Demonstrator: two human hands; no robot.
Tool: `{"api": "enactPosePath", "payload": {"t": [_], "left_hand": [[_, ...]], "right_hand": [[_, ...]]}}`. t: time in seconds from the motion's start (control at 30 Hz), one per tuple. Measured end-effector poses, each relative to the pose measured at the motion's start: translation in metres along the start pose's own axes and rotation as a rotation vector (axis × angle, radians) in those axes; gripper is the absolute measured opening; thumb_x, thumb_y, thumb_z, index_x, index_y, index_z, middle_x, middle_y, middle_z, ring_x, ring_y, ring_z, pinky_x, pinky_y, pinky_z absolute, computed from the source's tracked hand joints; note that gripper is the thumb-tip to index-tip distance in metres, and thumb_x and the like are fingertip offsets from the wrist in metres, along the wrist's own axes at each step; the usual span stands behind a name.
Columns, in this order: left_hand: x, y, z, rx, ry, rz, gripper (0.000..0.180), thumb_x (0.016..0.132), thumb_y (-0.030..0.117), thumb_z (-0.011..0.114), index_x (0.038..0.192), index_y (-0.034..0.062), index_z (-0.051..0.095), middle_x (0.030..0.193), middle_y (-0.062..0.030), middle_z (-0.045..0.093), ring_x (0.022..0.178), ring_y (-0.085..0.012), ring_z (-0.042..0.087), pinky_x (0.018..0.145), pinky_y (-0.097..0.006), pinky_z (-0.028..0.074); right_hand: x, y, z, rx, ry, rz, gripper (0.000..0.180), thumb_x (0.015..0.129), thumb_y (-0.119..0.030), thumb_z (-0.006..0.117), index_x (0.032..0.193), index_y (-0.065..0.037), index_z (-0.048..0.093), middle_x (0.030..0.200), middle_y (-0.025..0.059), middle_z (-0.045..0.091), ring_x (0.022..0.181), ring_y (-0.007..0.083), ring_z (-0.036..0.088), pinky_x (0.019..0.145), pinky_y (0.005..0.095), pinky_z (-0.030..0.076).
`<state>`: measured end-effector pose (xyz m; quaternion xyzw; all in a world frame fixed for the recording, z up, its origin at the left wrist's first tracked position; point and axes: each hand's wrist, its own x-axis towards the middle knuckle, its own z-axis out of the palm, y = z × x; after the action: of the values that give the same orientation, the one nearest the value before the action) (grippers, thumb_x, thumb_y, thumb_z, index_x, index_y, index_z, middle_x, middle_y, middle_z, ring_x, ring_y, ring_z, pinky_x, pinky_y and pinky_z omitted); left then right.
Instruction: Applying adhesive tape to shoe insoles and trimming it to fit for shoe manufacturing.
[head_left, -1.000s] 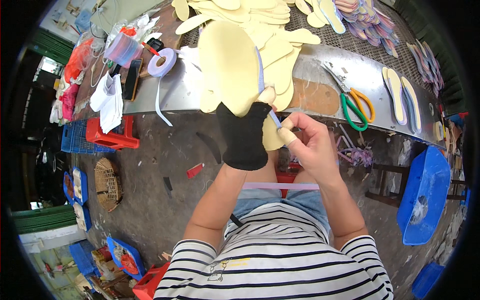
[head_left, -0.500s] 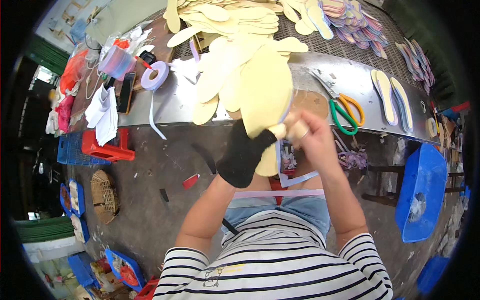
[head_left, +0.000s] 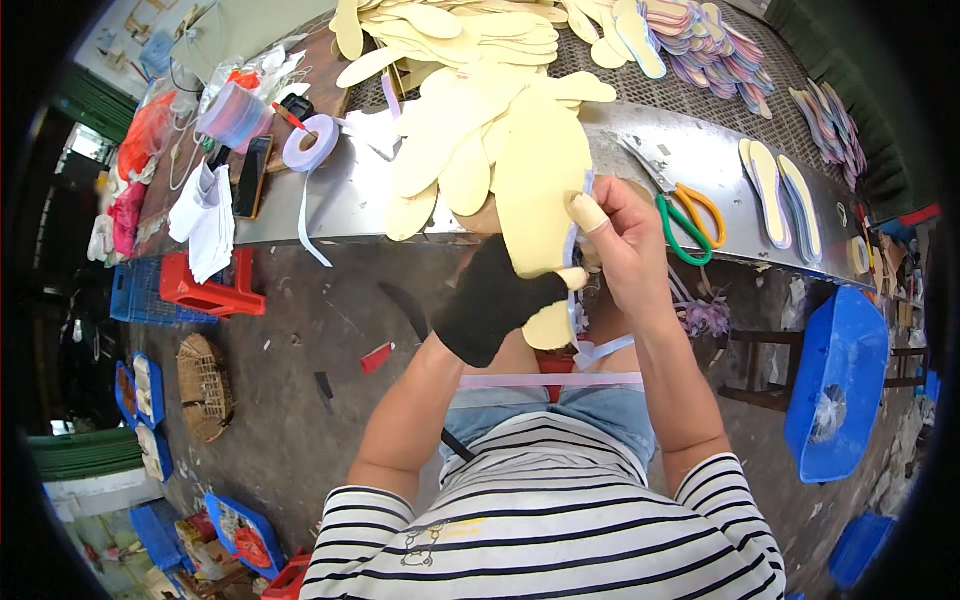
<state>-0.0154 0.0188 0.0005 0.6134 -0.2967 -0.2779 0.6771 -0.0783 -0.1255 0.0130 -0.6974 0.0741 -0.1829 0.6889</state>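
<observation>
Since half a second back the yellow insole [head_left: 545, 200] sits higher and more upright between both hands. Left hand [head_left: 495, 305], in a black glove, clamps its lower edge; right hand [head_left: 625, 245], thumb bandaged, pinches the lilac tape [head_left: 572, 245] against the rim. Risk: slack tape trailing toward the lap snags or wrinkles, binding goes on crooked. Further out, scissors [head_left: 690, 215] lie on the metal bench [head_left: 340, 195] beside the loose insole pile [head_left: 450, 140].
</observation>
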Motion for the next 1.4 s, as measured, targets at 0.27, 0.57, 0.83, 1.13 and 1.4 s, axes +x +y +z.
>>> {"api": "enactPosePath", "payload": {"t": [0.27,0.57,0.83,1.13,1.4], "left_hand": [[0.008,0.008,-0.004,-0.174,0.337,0.112,0.028,0.075,0.003,0.068,0.101,0.0013,0.060,0.088,-0.0034,0.062,0.075,-0.0100,0.058,0.066,-0.024,0.047],[0.004,0.005,0.002,-0.241,0.391,0.111,0.026,0.077,0.002,0.067,0.102,0.0000,0.061,0.092,-0.0036,0.063,0.078,-0.0101,0.058,0.068,-0.024,0.047],[0.002,0.040,-0.048,0.769,0.704,0.637,0.054,0.063,0.024,0.080,0.103,0.0016,0.053,0.100,-0.0128,0.054,0.094,-0.0259,0.056,0.078,-0.036,0.046],[-0.003,0.048,-0.040,0.916,-0.678,0.027,0.032,0.079,0.033,0.061,0.091,0.0038,0.063,0.079,-0.0172,0.062,0.074,-0.0323,0.060,0.068,-0.039,0.046],[-0.038,0.058,-0.047,0.601,-0.430,0.164,0.028,0.086,0.027,0.057,0.100,0.0034,0.064,0.079,-0.0134,0.064,0.069,-0.0274,0.060,0.068,-0.033,0.048]], "right_hand": [[-0.019,0.015,0.001,0.096,-0.279,0.137,0.026,0.085,-0.015,0.057,0.108,-0.004,0.053,0.086,-0.0017,0.055,0.077,0.0059,0.052,0.067,0.0197,0.042],[-0.015,0.024,0.010,-0.289,-0.109,-0.269,0.013,0.083,-0.009,0.060,0.077,0.001,0.056,0.065,0.0012,0.052,0.059,0.0078,0.043,0.053,0.0246,0.036],[0.001,0.001,-0.039,-0.516,-0.219,-0.119,0.012,0.076,-0.007,0.064,0.077,0.002,0.057,0.069,0.0044,0.053,0.063,0.0147,0.052,0.057,0.0276,0.040],[-0.002,-0.047,-0.027,-0.428,-0.548,0.037,0.025,0.072,-0.019,0.071,0.086,-0.003,0.060,0.058,0.0006,0.050,0.055,0.0095,0.048,0.049,0.0244,0.036],[-0.001,-0.072,-0.061,-0.140,-0.347,0.082,0.014,0.074,-0.005,0.070,0.085,0.000,0.062,0.068,-0.0022,0.059,0.059,0.0018,0.052,0.050,0.0157,0.039]]}}
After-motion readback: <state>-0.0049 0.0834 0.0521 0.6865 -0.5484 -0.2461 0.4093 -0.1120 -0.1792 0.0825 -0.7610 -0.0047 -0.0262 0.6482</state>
